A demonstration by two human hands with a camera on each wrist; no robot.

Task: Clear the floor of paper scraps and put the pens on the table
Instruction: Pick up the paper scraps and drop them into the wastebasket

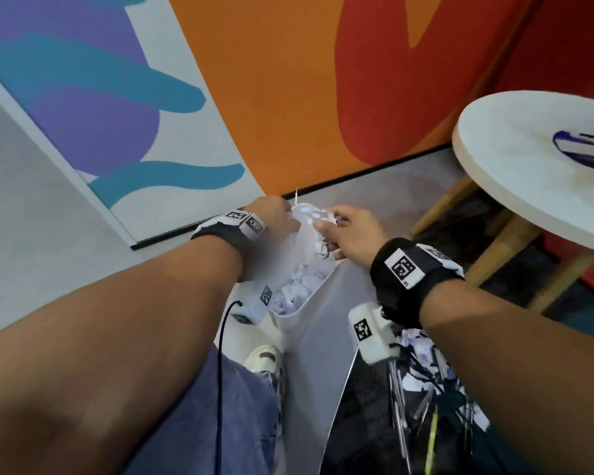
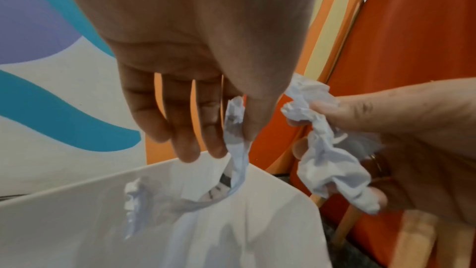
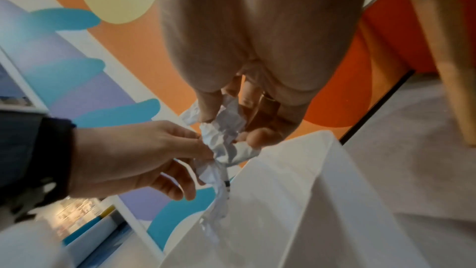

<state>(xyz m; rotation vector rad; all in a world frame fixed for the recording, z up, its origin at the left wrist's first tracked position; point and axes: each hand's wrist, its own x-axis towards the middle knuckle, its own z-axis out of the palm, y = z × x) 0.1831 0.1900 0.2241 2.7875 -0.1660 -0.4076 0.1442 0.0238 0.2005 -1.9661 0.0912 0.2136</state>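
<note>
Both hands hover over an open white bin (image 1: 311, 341) that holds several crumpled paper scraps (image 1: 300, 286). My right hand (image 3: 231, 127) grips a crumpled white paper wad (image 3: 226, 136), also seen as the wad (image 2: 327, 154) in the left wrist view. My left hand (image 2: 226, 144) pinches a twisted paper strip (image 2: 238, 162) between thumb and forefinger, and the strip hangs into the bin (image 2: 77, 189). The other fingers (image 2: 185, 150) point down, straight. In the head view the left hand (image 1: 276, 214) and right hand (image 1: 343, 231) nearly touch. I see no pen clearly.
A round white table (image 1: 515, 173) on wooden legs (image 1: 501, 248) stands to the right, with a blurred purple object (image 1: 580, 149) on it. A painted wall (image 1: 288, 97) runs behind the bin. Grey floor (image 1: 48, 269) lies to the left. My shoe (image 1: 264, 358) is beside the bin.
</note>
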